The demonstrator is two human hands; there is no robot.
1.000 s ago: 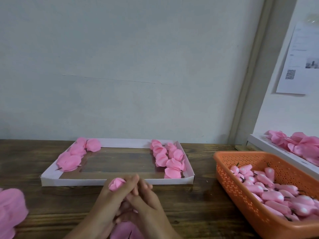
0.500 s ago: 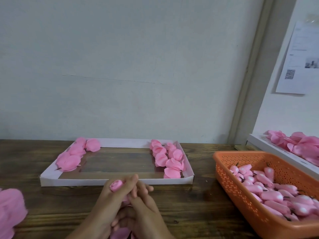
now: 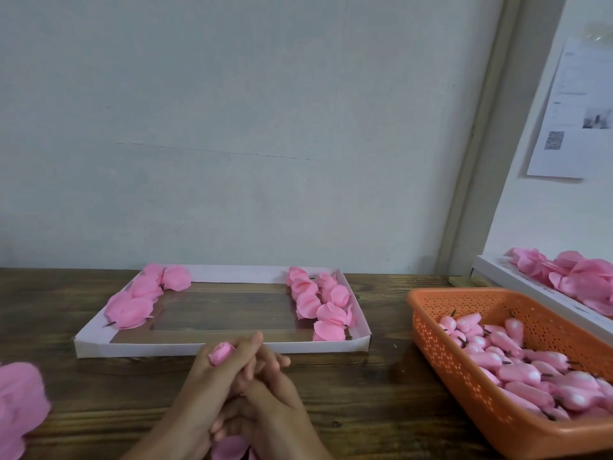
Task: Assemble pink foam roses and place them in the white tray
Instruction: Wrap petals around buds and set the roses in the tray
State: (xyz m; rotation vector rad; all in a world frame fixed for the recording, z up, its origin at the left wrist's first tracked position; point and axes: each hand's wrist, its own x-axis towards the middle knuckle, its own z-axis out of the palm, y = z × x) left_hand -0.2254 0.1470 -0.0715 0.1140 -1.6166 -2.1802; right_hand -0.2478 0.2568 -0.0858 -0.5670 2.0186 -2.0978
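My left hand (image 3: 212, 380) and my right hand (image 3: 275, 403) are pressed together just in front of the white tray (image 3: 219, 349). Both close around a pink foam rose bud (image 3: 221, 352), whose tip pokes out above my left thumb. A loose pink petal (image 3: 229, 448) shows below my hands. Inside the tray, finished pink roses (image 3: 323, 302) lie in a double row along the right side, and more roses (image 3: 142, 298) along the left. The tray's middle shows bare wood through a clear bottom.
An orange perforated basket (image 3: 441, 346) full of pink buds with short stems stands at the right. Behind it a white box (image 3: 517, 282) holds pink petals. A heap of pink petals (image 3: 16, 403) lies at the left edge. The wooden table meets a wall behind.
My hands have stayed in place in front of the tray, working the bud; the petal below them has shifted a little as the fingers regrip.
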